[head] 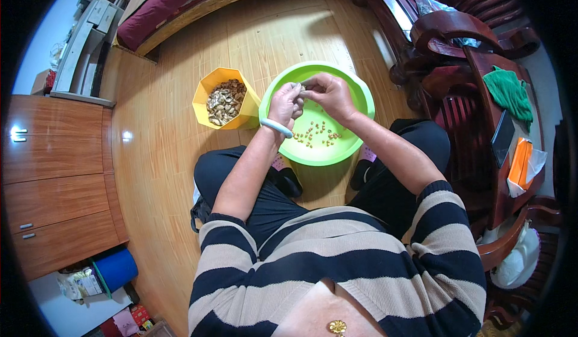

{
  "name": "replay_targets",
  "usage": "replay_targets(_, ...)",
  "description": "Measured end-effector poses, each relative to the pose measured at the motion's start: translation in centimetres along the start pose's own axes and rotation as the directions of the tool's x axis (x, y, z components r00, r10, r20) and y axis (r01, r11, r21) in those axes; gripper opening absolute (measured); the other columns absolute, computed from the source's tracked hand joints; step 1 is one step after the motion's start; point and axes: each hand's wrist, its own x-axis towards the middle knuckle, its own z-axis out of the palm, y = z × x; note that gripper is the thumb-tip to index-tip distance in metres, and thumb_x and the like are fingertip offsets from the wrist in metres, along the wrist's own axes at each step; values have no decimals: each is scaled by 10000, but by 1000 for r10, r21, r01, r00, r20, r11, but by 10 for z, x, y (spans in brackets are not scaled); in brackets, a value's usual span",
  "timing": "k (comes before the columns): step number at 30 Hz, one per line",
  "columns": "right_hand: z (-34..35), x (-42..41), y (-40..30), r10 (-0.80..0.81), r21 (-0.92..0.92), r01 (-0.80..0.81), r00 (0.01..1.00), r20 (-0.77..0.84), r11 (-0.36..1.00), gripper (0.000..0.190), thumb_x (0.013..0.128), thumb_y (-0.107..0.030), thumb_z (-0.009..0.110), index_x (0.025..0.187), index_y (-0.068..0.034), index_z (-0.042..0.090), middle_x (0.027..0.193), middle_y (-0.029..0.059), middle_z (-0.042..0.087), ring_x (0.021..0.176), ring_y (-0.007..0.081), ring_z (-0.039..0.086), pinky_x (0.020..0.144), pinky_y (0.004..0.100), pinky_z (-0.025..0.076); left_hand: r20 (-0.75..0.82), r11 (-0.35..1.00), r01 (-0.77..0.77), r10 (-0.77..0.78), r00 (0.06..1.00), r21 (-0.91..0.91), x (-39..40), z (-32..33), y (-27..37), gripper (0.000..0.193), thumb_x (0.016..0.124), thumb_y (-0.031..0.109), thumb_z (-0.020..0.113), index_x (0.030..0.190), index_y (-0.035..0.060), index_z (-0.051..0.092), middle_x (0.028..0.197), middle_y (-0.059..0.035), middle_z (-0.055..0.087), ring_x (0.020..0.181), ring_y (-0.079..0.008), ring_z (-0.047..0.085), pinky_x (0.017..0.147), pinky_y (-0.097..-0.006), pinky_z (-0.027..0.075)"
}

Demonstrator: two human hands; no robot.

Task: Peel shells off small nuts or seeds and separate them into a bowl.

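Note:
My left hand (285,104), with a pale bangle (276,128) at its wrist, is raised over a light green plastic basin (323,158). From the other side my right hand (330,95) meets it, thumbs and fingertips close together. Pinched between them is a small pale pod (302,87), mostly covered by the fingers. Scattered reddish-brown kernels (310,131), which look like peanuts, lie on the basin's floor below. Just left of the basin stands a yellow eight-sided bin (249,107) with many broken shells (226,102) in it.
My bent legs (417,140) flank the basin on the wood-look floor (167,125). On the right, a dark wooden bench (485,73) carries a green cloth (509,92) and an orange tissue pack (520,163). Wooden cabinets (58,156) line the left, near a blue bucket (116,268).

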Motion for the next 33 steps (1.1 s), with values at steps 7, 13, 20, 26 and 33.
replay_targets(7,10,-5,14,31,97,-27,999,-33,995,158,771,-38,711,906,14,649,868,54,669,788,89,630,703,226,527,-139,991,27,-45,989,-134,3,0,-13,171,950,230,497,845,96,512,612,35,453,404,-30,322,351,-174,232)
replay_targets(13,-6,7,32,-147,-481,156,988,56,863,194,707,-66,697,892,-26,649,858,126,650,790,260,645,705,343,513,-294,1000,11,-3,956,26,8,-11,-10,191,943,246,502,838,87,499,604,31,441,403,-40,333,339,-183,234)
replay_targets(20,-26,11,44,0,-677,118,985,172,727,216,687,-171,704,887,-96,668,864,97,623,810,298,619,732,406,490,-298,983,37,18,954,179,11,-14,-14,211,932,262,518,840,72,511,610,32,453,395,-44,333,343,-191,244)
replay_targets(26,-24,13,33,-72,-639,172,981,179,750,201,691,-181,704,877,-113,674,836,87,618,788,287,620,726,411,490,-332,973,49,29,943,226,14,-23,-13,213,918,258,537,814,73,525,591,31,460,390,-49,345,342,-197,247)
replay_targets(33,-25,18,46,196,-368,-139,973,123,919,245,767,-189,697,996,-105,682,875,90,674,748,216,649,693,332,505,-653,955,-293,188,733,-54,23,-69,43,193,896,213,586,775,109,478,604,36,412,401,-59,323,330,-210,228)
